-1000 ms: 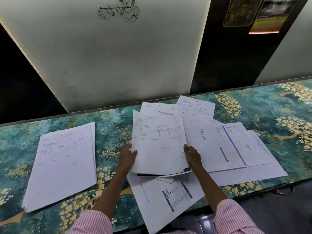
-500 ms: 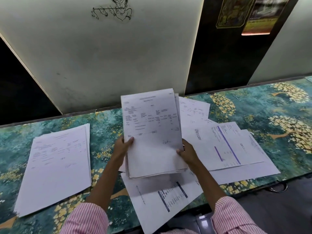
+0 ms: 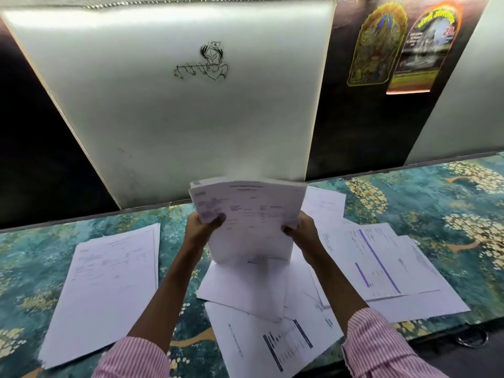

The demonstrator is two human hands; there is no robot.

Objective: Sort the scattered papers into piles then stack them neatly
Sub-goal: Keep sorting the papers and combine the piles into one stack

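1. Papers bundle [image 3: 249, 222] stands upright at frame centre, left hand [image 3: 203, 227] and right hand [image 3: 301, 230] each in a closed grip on its sides.
2. Finished pile [image 3: 109, 282] lies lower left.
3. Loose sheets [image 3: 381, 268] at right look unsorted.

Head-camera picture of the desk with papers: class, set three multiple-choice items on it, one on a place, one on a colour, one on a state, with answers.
1. Where does the neat pile lie?
A. on the person's left
B. on the far right
C. on the floor

2. What colour are the shirt cuffs?
A. plain blue
B. pink and white striped
C. black

3. How is the held bundle standing?
A. flat on the desk
B. upright, gripped at both sides
C. rolled into a tube

Answers:
1 A: the neat pile lies left of the left hand.
2 B: the cuffs show pink stripes.
3 B: the bundle stands on edge between the left hand and the right hand.
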